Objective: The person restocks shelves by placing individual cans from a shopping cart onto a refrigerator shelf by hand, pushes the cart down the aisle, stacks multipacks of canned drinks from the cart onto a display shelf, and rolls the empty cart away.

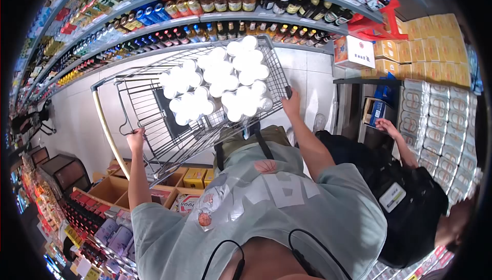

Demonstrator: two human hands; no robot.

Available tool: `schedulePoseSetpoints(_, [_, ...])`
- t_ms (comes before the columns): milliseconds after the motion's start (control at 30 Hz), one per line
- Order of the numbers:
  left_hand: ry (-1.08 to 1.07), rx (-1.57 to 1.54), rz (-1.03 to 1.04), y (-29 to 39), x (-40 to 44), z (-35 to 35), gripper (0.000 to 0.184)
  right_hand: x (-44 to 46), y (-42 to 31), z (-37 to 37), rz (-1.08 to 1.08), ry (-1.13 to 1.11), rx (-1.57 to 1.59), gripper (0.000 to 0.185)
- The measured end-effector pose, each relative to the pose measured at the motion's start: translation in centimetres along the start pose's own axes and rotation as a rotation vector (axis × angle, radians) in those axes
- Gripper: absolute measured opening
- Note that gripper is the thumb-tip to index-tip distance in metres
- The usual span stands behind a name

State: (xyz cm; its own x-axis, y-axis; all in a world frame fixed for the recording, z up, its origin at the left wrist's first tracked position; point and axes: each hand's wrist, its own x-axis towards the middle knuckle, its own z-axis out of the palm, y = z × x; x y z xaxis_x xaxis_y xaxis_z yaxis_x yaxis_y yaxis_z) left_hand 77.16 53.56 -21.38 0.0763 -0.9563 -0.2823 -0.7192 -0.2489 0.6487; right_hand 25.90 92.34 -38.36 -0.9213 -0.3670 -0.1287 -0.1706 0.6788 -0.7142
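White glare hides the labels on the bundled cans (220,72) inside the wire cart (275,67). Both arms reach forward, the left hand (136,139) and right hand (291,101) closing their fingers around its frame, fingertips obscured. Another person's hand (388,127) is beside a blue box (377,110).

- Head view: worn on the head, wide and round-edged, looking steeply down and forward.
- Nearest: the grey-green cotton T-shirt (333,213).
- Farther: the black metal-wire shopping cart (277,72), then long grey shelves (179,21).
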Motion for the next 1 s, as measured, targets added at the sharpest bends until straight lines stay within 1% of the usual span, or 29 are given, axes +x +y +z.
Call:
schedulePoseSetpoints(33, [0.011,0.013,-0.004,-0.1,0.3,0.0,0.018,-0.9,0.7,0.1,0.003,0.023,0.079,0.056])
schedulePoseSetpoints(100, [0.007,0.019,0.006,0.2,0.2,-0.1,0.019,-3.9,3.0,-0.5,-0.002,0.021,0.058,0.052])
schedulePoseSetpoints(167, [0.062,0.121,0.043,0.7,-0.4,0.0,0.021,-5.6,4.8,-1.1,-0.016,0.018,0.049,0.049])
schedulePoseSetpoints(233, [0.076,0.12,0.059,0.1,0.2,0.0,0.021,-7.8,6.1,-1.1,0.072,-0.155,0.169,0.041])
schedulePoseSetpoints(267, [0.096,0.117,0.064,-0.2,0.4,0.0,0.021,-8.2,6.8,-1.2,0.073,-0.148,0.171,0.041])
schedulePoseSetpoints(300, [0.082,0.162,0.024,-0.2,0.4,-0.1,0.034,-8.8,6.9,-2.1,0.08,-0.251,0.231,0.037])
schedulePoseSetpoints(333, [0.08,0.161,0.033,-0.4,0.2,0.0,0.034,-9.2,6.8,-2.5,0.082,-0.356,0.298,0.034])
schedulePoseSetpoints(367, [0.179,0.314,0.062,-0.4,0.0,0.1,0.039,-9.7,6.7,-2.9,0.081,-0.377,0.334,0.03])
schedulePoseSetpoints(400, [0.278,0.467,0.092,0.2,-0.6,0.2,0.044,-9.7,6.3,-3.1,0.078,-0.366,0.342,0.03])
schedulePoseSetpoints(433, [0.238,0.461,0.024,0.7,-1.1,0.0,0.048,-9.8,6.0,-3.4,0.16,-0.419,0.456,0.028])
schedulePoseSetpoints(467, [0.234,0.461,0.036,1.1,-1.8,0.2,0.048,-10.0,5.8,-3.8,0.242,-0.473,0.57,0.027])
schedulePoseSetpoints(533, [0.308,0.48,0.014,1.4,-2.8,0.5,0.051,-10.2,5.5,-4.2,0.224,-0.496,0.554,0.027])
schedulePoseSetpoints(567, [0.288,0.508,0.002,1.6,-3.2,0.4,0.056,-10.3,5.3,-4.5,0.204,-0.533,0.531,0.028])
schedulePoseSetpoints(600, [0.293,0.505,0.004,1.5,-3.7,0.4,0.056,-10.4,5.6,-4.4,0.198,-0.532,0.535,0.028])
schedulePoseSetpoints(667, [0.299,0.476,0.06,1.3,-4.2,0.4,0.067,-10.8,5.8,-4.0,0.116,-0.596,0.461,0.028])
schedulePoseSetpoints(700, [0.304,0.471,0.058,1.5,-4.8,0.4,0.067,-11.0,6.3,-3.9,0.108,-0.597,0.461,0.028])
schedulePoseSetpoints(767, [0.271,0.492,0.026,2.0,-6.5,0.2,0.073,-11.4,8.0,-3.1,0.061,-0.646,0.489,0.028])
schedulePoseSetpoints(833, [0.263,0.479,0.041,1.1,-6.4,0.1,0.072,-11.5,11.4,-0.6,0.032,-0.675,0.468,0.026])
schedulePoseSetpoints(900, [0.249,0.466,0.065,-0.1,-6.1,0.1,0.066,-11.4,12.0,-0.1,0.008,-0.7,0.451,0.024])
schedulePoseSetpoints(933, [0.254,0.463,0.065,-0.3,-6.1,0.2,0.066,-10.9,11.7,-0.5,-0.043,-0.797,0.294,0.022])
schedulePoseSetpoints(967, [0.254,0.467,0.071,-0.7,-6.1,0.2,0.058,-10.3,11.3,-0.7,-0.094,-0.889,0.134,0.02])
schedulePoseSetpoints(1000, [0.254,0.47,0.077,-1.3,-5.7,0.3,0.05,-9.9,10.4,-0.8,-0.101,-0.888,0.133,0.02])
